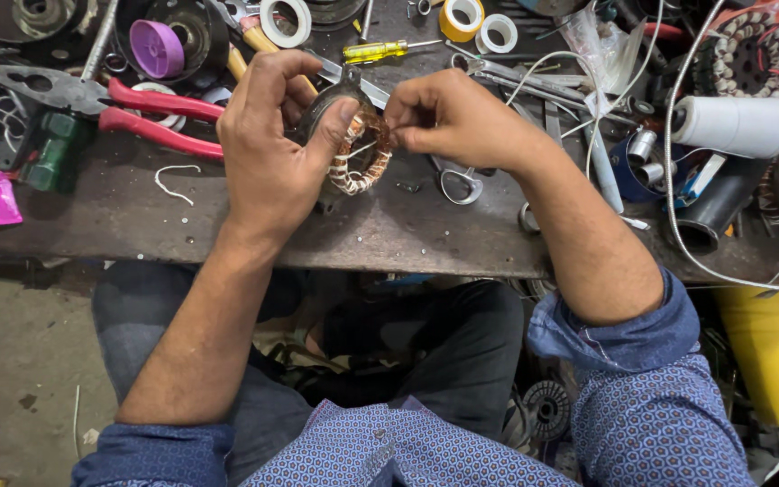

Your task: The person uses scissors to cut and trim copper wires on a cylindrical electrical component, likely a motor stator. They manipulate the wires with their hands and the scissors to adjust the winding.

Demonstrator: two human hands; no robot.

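Gripping a round motor stator wound with copper wire and white binding cord (360, 160), the left hand (272, 149) closes around its rim and holds it just above the dark, worn workbench (389, 230). The right hand (448, 117) pinches shut on the winding at the stator's right edge. Red-handled pliers (110, 104) lie to the left, a white thread spool (739, 124) well to the right.

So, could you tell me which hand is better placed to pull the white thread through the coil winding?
Probably the right hand: its fingertips already pinch at the white thread beside the copper winding. The left hand is wrapped around the stator ring, steadying it above the workbench.
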